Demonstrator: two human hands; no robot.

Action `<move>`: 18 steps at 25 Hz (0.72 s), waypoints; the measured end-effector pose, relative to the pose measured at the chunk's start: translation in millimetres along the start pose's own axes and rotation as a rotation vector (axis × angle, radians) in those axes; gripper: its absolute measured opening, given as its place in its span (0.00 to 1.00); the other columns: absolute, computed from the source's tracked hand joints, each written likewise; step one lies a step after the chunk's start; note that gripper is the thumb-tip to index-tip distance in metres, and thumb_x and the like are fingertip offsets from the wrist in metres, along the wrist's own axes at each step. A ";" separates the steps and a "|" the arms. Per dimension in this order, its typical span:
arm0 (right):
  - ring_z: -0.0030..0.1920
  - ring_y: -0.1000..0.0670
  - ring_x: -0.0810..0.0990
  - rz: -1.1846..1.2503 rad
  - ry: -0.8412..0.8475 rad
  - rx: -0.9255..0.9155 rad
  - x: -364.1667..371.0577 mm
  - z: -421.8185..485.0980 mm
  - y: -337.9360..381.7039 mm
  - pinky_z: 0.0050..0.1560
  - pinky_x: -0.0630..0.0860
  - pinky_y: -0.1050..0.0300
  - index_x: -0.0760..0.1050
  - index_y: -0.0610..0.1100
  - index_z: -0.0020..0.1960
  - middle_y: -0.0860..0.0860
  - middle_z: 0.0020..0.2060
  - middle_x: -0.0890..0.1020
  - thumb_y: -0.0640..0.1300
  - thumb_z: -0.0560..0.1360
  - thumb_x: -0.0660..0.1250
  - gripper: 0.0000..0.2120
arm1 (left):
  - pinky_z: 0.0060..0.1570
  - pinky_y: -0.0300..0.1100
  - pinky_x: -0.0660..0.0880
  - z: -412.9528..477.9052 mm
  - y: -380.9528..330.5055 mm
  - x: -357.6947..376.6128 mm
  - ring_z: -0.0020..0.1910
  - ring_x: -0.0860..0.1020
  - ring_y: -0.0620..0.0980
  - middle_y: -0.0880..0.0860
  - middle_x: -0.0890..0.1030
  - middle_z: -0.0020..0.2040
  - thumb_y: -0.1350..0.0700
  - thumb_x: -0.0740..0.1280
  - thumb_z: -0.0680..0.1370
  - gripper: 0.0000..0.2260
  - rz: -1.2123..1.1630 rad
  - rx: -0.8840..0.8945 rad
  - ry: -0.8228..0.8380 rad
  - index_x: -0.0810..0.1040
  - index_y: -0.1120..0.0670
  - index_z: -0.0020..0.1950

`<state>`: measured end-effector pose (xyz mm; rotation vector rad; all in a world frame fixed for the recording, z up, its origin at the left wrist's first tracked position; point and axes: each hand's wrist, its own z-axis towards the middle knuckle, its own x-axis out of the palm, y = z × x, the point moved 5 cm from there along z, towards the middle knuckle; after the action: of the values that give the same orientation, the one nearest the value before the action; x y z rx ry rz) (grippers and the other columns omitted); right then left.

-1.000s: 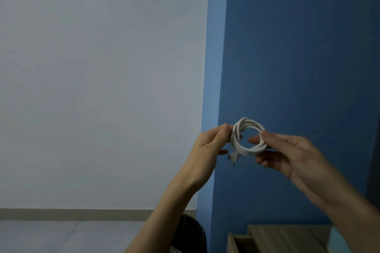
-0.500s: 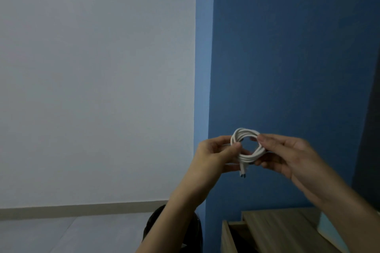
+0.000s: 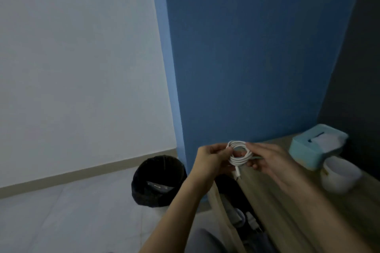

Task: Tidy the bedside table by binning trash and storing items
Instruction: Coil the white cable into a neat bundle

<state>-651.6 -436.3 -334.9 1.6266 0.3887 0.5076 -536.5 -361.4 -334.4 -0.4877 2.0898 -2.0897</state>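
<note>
Ok, cable (image 3: 238, 154) coiled, pinched both sides w/ curled fingers: left hand (image 3: 209, 160) + right hand (image 3: 269, 160). Held over desk (image 3: 273, 211) edge; open drawer (image 3: 234, 197) right below, plug end dangling toward it. Left hand nearer.

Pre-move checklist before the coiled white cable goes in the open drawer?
1. Coiled white cable wound compactly: ok.
2. Left hand grips the coil: ok.
3. Right hand pinches the opposite side: ok.
4. Plug end tucked in: not ok, it hangs loose below the coil.
5. Light wooden drawer open beneath the hands: ok.
6. Free room inside: cannot tell; blurred items already lie there.
</note>
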 end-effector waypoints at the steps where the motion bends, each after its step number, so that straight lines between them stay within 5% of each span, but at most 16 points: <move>1: 0.25 0.55 0.77 0.001 -0.045 0.089 -6.2 4.8 -29.3 0.22 0.67 0.69 0.78 0.34 0.51 0.43 0.34 0.80 0.40 0.75 0.63 0.11 | 0.33 0.35 0.78 3.4 24.8 -0.2 0.31 0.81 0.42 0.48 0.84 0.32 0.63 0.62 0.79 0.08 -0.005 -0.069 -0.016 0.80 0.61 0.52; 4: 0.30 0.55 0.79 0.112 -0.124 0.347 -15.2 10.1 -112.1 0.23 0.71 0.70 0.76 0.38 0.55 0.46 0.33 0.82 0.42 0.77 0.61 0.11 | 0.32 0.36 0.77 7.0 90.9 -2.7 0.32 0.81 0.44 0.52 0.83 0.37 0.63 0.63 0.78 0.09 -0.032 -0.241 -0.056 0.79 0.64 0.56; 7: 0.40 0.49 0.77 0.238 -0.159 0.476 -19.1 8.6 -168.0 0.34 0.76 0.62 0.73 0.35 0.59 0.41 0.43 0.80 0.39 0.77 0.60 0.13 | 0.43 0.42 0.79 11.6 142.4 -6.7 0.40 0.81 0.49 0.55 0.82 0.43 0.62 0.63 0.79 0.09 -0.013 -0.340 -0.080 0.79 0.61 0.56; 10: 0.41 0.48 0.79 0.209 -0.207 0.427 -24.9 10.1 -195.0 0.37 0.74 0.59 0.76 0.38 0.48 0.41 0.43 0.80 0.38 0.77 0.60 0.07 | 0.52 0.42 0.77 17.0 175.2 -11.7 0.47 0.80 0.42 0.53 0.81 0.48 0.61 0.62 0.79 0.11 0.165 -0.283 -0.085 0.79 0.60 0.58; 13: 0.35 0.53 0.81 0.199 -0.318 0.374 -30.2 16.7 -218.1 0.29 0.77 0.66 0.76 0.41 0.43 0.46 0.39 0.80 0.37 0.78 0.59 0.08 | 0.58 0.35 0.70 26.5 200.8 -19.5 0.55 0.71 0.32 0.48 0.73 0.61 0.62 0.62 0.78 0.12 0.487 -0.187 -0.125 0.78 0.55 0.60; 15: 0.29 0.60 0.82 0.207 -0.379 0.351 -31.9 21.1 -230.9 0.27 0.77 0.70 0.75 0.43 0.40 0.48 0.36 0.80 0.37 0.78 0.58 0.11 | 0.66 0.37 0.65 30.3 220.2 -19.4 0.70 0.63 0.44 0.49 0.61 0.72 0.62 0.64 0.77 0.17 0.559 -0.239 -0.113 0.73 0.52 0.65; 18: 0.29 0.62 0.81 0.209 -0.431 0.313 -33.4 27.3 -243.6 0.30 0.77 0.70 0.76 0.45 0.39 0.50 0.29 0.83 0.36 0.78 0.58 0.13 | 0.68 0.37 0.59 33.1 241.4 -15.0 0.76 0.56 0.51 0.52 0.52 0.77 0.60 0.68 0.75 0.25 0.592 -0.274 -0.131 0.66 0.51 0.70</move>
<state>-654.8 -448.2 -582.1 2.0352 -0.0284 0.2445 -541.7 -392.8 -576.4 -0.0151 2.1129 -1.4174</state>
